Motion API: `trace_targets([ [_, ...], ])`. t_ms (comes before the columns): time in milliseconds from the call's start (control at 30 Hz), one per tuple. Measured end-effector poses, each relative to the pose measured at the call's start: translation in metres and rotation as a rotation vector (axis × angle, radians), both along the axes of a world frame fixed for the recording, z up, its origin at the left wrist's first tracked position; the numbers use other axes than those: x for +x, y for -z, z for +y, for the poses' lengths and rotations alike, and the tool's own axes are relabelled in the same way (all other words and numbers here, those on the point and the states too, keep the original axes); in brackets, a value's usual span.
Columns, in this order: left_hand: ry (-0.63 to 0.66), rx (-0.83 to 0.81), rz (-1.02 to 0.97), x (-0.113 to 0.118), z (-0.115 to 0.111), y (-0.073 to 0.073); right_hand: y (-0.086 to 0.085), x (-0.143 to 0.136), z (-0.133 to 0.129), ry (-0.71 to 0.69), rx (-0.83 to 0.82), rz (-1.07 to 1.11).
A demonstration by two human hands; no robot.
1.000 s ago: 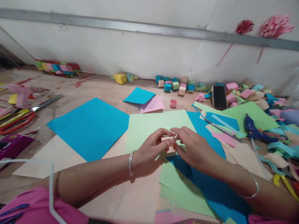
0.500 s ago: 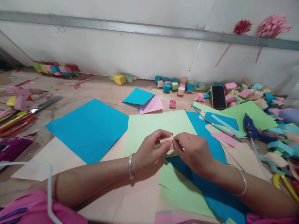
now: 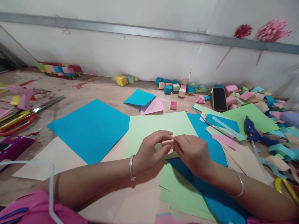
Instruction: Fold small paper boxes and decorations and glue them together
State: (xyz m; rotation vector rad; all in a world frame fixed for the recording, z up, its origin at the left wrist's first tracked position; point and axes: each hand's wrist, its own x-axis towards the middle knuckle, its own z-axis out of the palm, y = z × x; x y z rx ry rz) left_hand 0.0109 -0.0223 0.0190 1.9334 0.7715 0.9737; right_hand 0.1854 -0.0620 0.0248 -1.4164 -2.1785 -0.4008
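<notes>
Between my two hands is a small piece of folded peach paper (image 3: 168, 142), partly hidden by the fingers. My left hand (image 3: 153, 151) is closed round its left side, thumb below and fingers above. The fingertips of my right hand (image 3: 193, 152) pinch its right edge. Both hands are just above a light green sheet (image 3: 149, 124). Left of them lies a large blue sheet (image 3: 93, 130), turned like a diamond. More green sheets (image 3: 184, 193) and a blue one (image 3: 212, 149) lie under and beside my right forearm.
A small pink paper box (image 3: 173, 105), a phone (image 3: 219, 99) and paper cubes (image 3: 167, 89) are farther back. A blue glue gun (image 3: 253, 130) and paper scraps lie right. Scissors (image 3: 44, 105), a pink glue gun (image 3: 23, 96) and a purple tool (image 3: 16, 147) are left.
The peach piece has turned slightly between my fingers and shows a folded, narrower side. Both hands have stayed almost in place, and the whole view has shifted a little.
</notes>
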Motion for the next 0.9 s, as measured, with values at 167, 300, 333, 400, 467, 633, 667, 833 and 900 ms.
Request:
trace_targets([
  [167, -0.056, 0.025, 0.016, 0.001, 0.000, 0.000, 0.003, -0.002, 0.007, -0.050, 0.015, 0.090],
  [300, -0.070, -0.013, 0.017, 0.003, -0.002, -0.003, 0.010, -0.002, 0.011, -0.071, 0.038, 0.115],
  [333, -0.076, -0.034, 0.013, 0.003, -0.002, -0.004, 0.010, -0.002, 0.011, -0.066, 0.038, 0.098],
  [400, -0.081, -0.073, 0.005, 0.004, -0.002, -0.004, 0.009, -0.002, 0.009, -0.064, 0.049, 0.045],
  [467, -0.071, -0.085, 0.005, 0.005, -0.002, -0.003, 0.006, -0.002, 0.008, -0.072, 0.077, -0.016],
  [633, -0.032, 0.011, 0.031, 0.007, -0.002, -0.002, 0.000, -0.006, 0.003, -0.080, 0.155, -0.100],
  [667, -0.032, 0.033, 0.039, 0.007, -0.001, -0.002, -0.001, -0.007, 0.002, -0.073, 0.139, -0.100],
  [833, -0.073, 0.135, 0.097, 0.004, 0.006, -0.001, -0.007, -0.008, -0.001, -0.093, -0.091, 0.073],
  [900, -0.090, 0.143, 0.120, 0.002, 0.010, -0.001, -0.010, -0.005, 0.000, -0.160, -0.192, 0.229],
])
